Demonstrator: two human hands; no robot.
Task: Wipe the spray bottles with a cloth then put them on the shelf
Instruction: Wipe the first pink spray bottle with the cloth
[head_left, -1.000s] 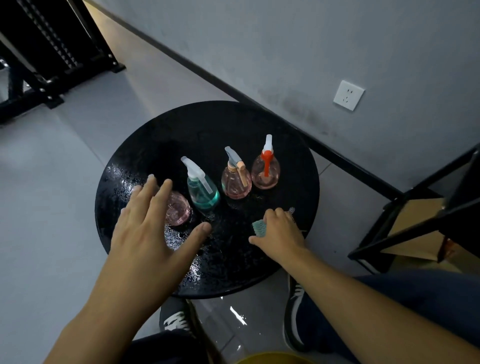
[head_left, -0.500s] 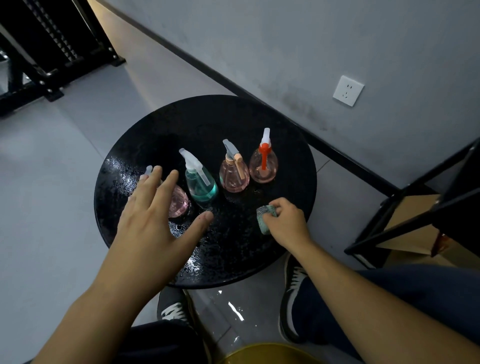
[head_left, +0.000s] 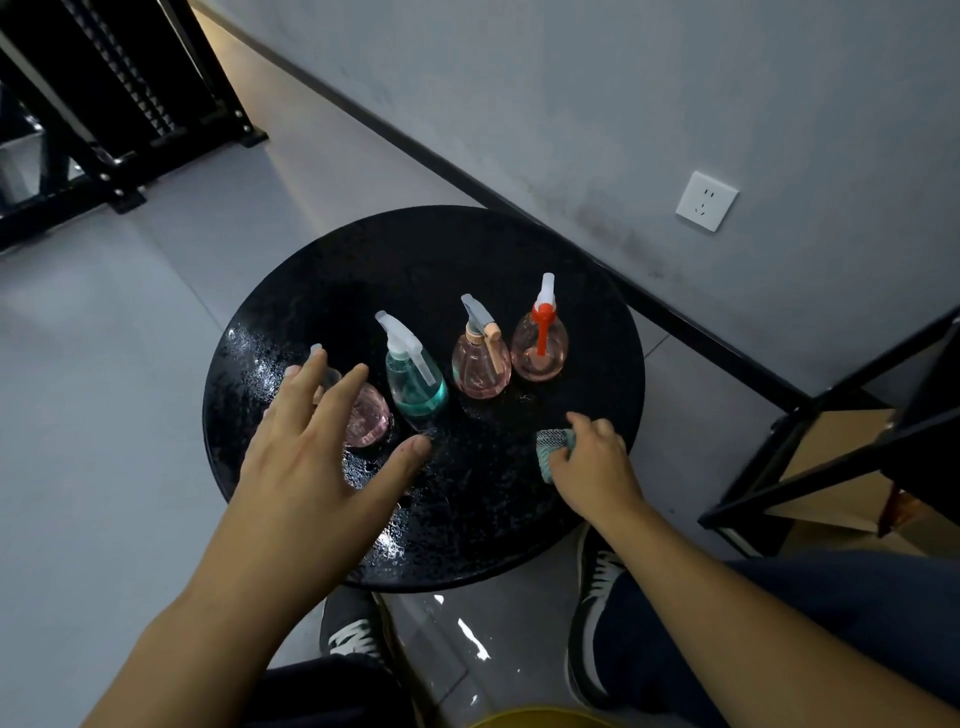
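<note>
Black round bench (head_left: 519, 249) carries four spray bottles; my left hand (head_left: 317, 457), grip spread wide, has crept over the pink bottle (head_left: 370, 415). My right hand (head_left: 597, 462) still pinches the cloth (head_left: 553, 447), now lifted slightly.

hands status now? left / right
Left hand: open, fingers spread above the pink bottle, not gripping it.
Right hand: closed, holding the cloth on the table.

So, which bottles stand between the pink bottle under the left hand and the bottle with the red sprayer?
In the head view, two: the teal bottle, then the bottle with the tan trigger.
</note>
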